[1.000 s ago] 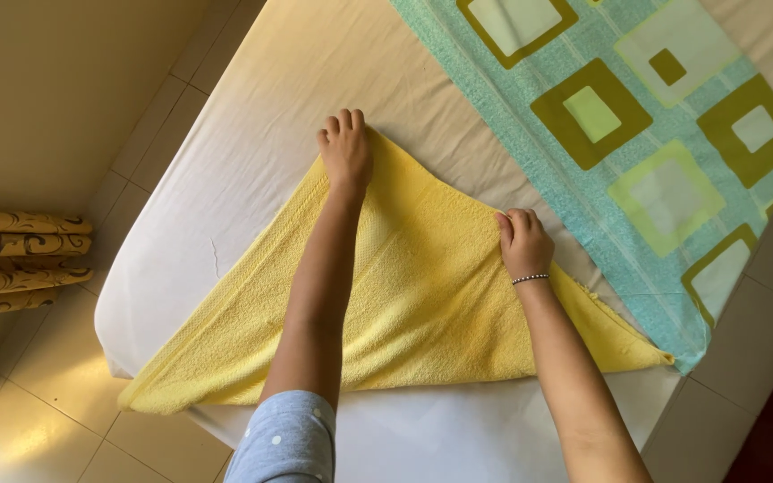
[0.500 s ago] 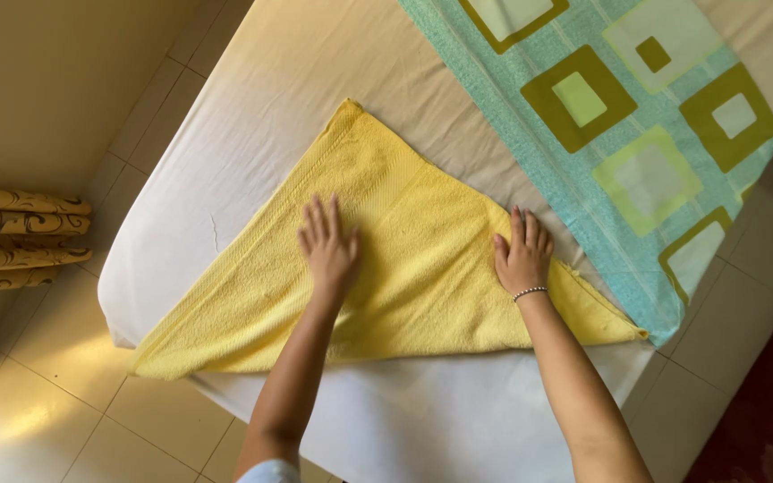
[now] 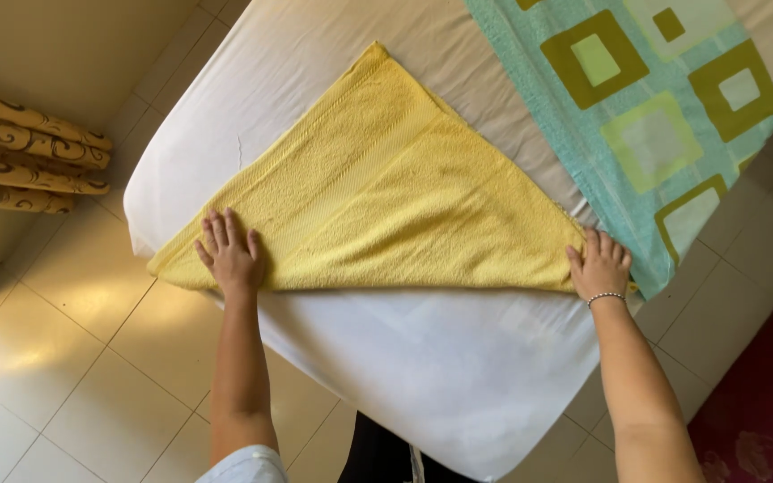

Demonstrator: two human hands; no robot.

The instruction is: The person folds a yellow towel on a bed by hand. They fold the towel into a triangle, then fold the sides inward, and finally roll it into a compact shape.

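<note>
No packages, labels, signs or screens anywhere in view. Nothing boxed, wrapped, tagged or lit up to report.

A bed with a white sheet fills the middle of the view, one corner jutting toward the camera. Across its far right part lies a teal cover with green and pale squares. At the left edge hangs a tan curtain with dark swirls, gathered in folds. Glossy cream floor tiles lie below, and a dark red rug shows at lower right
</note>
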